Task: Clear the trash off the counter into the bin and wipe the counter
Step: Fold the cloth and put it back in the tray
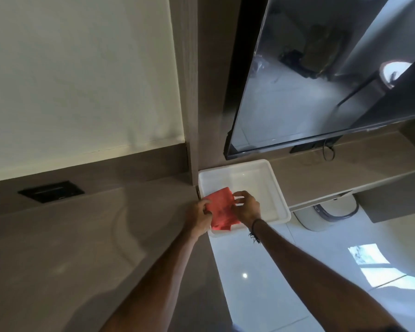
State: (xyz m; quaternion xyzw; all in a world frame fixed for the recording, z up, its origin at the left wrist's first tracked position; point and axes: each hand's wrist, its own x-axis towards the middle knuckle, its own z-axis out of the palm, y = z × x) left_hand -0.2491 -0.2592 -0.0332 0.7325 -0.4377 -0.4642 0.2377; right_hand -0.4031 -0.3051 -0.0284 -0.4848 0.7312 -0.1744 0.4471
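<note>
A pinkish-red cloth (222,207) is held over the near left corner of a white rectangular bin (277,188). My left hand (199,215) pinches the cloth's left edge. My right hand (248,206) grips its right side, with a dark band on the wrist. The bin stands at the end of the brown counter (86,240), under the corner of a wall-mounted screen. Apart from the cloth, the bin's inside looks bare. The counter stretches left and toward me, and no trash shows on it.
A large dark screen (321,75) hangs above the bin. A black socket plate (50,191) is set into the counter's back panel. A lower shelf (355,171) runs right, with a cable below the screen. Glossy white floor (273,271) lies to the right.
</note>
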